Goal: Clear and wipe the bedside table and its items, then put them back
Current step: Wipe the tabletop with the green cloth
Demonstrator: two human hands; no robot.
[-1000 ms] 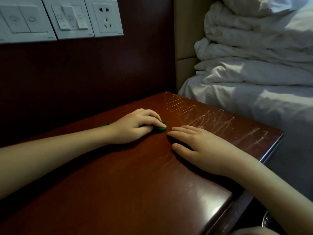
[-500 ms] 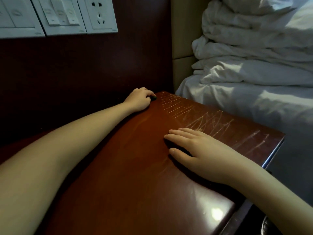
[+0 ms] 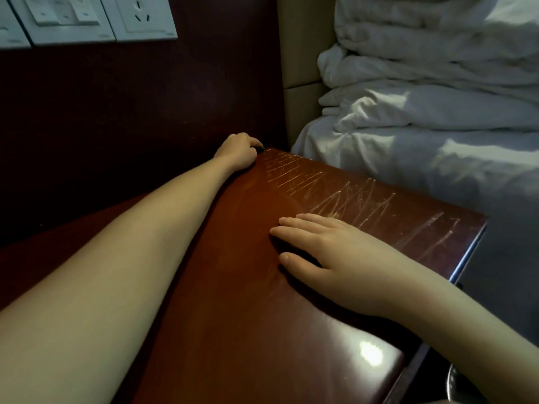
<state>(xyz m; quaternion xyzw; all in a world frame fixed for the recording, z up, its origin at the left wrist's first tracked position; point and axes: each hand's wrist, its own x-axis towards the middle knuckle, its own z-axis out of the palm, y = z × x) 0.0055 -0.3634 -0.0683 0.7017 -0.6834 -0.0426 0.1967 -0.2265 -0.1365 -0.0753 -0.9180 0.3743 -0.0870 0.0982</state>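
A dark wood wall panel (image 3: 116,112) rises beyond the fingers (image 3: 303,223) of the right hand (image 3: 350,263), with white switches (image 3: 67,18) and a socket (image 3: 140,16) high to their left. Right of those fingers lies a bed (image 3: 437,176) (rumpled white duvet (image 3: 437,53), dimly lit) against a beige padded headboard (image 3: 303,53).

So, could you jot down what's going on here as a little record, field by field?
Bedside table: glossy dark wood, scratches toward the bed side
Left hand: at the far corner, fingers curled round a small dark item, mostly hidden
Right hand: flat on the table, fingers straight
Beside: white bedding
Wall: switches, socket
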